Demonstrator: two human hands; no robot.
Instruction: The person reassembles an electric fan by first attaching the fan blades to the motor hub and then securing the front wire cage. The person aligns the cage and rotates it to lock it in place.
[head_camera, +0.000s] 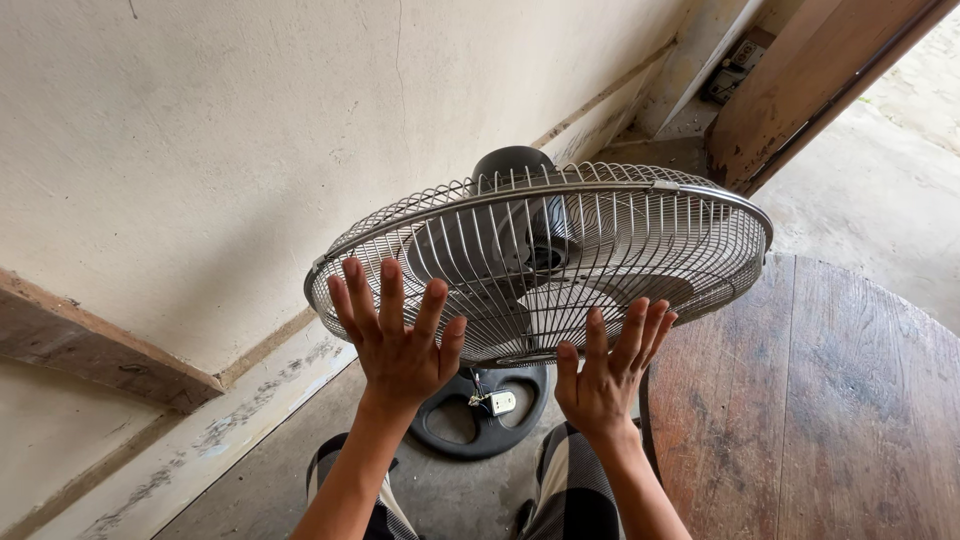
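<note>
Fan grille (600, 240), wire, tilted face-up before me above the dark round base (480, 420) on the concrete floor. My left hand (400, 345) and right hand (605, 375) press flat against its near face, fingers spread, gripping nothing. Grey blades (470, 255) sit behind the wires. Round wooden table (830, 400) stands just beside, right; plaster wall (200, 150) beyond.

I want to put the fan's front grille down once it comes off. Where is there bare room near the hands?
The round wooden table, right of the right hand, is bare across its visible top. Bare concrete floor lies between the wall ledge and the dark fan base. It is crowded beneath the fan grille, where the left hand, the base and the person's knees sit close together.
</note>
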